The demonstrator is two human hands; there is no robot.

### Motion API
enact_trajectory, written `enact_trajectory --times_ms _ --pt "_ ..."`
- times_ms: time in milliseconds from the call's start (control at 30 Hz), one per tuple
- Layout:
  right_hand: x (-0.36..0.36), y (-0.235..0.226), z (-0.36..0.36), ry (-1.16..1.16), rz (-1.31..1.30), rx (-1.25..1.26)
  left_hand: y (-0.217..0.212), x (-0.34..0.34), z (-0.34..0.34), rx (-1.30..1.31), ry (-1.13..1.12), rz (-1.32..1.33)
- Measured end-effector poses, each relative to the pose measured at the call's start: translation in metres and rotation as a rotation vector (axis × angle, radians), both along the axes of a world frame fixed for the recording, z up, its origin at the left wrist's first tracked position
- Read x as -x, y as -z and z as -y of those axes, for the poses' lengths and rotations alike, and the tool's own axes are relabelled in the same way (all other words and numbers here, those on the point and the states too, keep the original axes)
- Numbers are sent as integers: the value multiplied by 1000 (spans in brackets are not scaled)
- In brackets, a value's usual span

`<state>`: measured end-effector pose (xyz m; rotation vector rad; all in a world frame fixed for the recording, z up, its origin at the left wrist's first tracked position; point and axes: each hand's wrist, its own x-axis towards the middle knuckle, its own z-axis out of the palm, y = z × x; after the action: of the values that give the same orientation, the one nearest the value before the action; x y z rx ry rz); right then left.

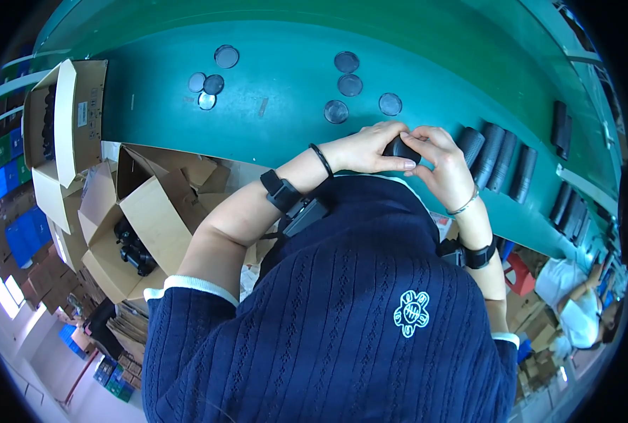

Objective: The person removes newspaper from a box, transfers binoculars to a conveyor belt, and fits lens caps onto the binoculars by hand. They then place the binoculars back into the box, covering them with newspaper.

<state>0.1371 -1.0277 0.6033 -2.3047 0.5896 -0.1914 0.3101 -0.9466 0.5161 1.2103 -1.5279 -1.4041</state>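
Observation:
My left hand (372, 148) and my right hand (442, 154) meet at the near edge of the green table, both closed round a black rounded part (401, 149). Only a dark smooth piece of it shows between the fingers, so its full shape is hidden. Just beyond my hands lie round dark discs, one disc (390, 104) close to my fingers and another disc (336, 111) to its left. Beside my right hand several black ribbed tubes (496, 156) lie side by side.
Further dark discs (226, 56) lie at the left of the green table (278, 141). Open cardboard boxes (155, 218) with black parts crowd the left side. More black tubes (562, 127) lie at the far right, where another person (575, 303) sits beyond the table.

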Motion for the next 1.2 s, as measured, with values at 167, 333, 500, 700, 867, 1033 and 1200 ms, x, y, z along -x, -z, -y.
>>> enact_trajectory --times_ms 167,333,500,700,867,1033,1200 --pt "-2 1 0 -4 -5 -6 -2 0 -1 -5 -2 16" --pt "0 11 -4 0 22 29 -8 -2 -1 0 24 72" --pt "7 44 5 193 202 -737 -5 -2 -8 -33 -92 -55" --pt "-3 44 -6 311 133 -1033 -12 -6 -13 -47 -26 80" --pt "-8 43 -5 347 51 -1166 -8 -7 -15 -80 -43 -30" --pt "-12 52 13 361 21 -1149 -16 -8 -3 -255 -147 -356" --pt "28 54 16 202 156 -650 -24 -5 39 -422 -290 -940"
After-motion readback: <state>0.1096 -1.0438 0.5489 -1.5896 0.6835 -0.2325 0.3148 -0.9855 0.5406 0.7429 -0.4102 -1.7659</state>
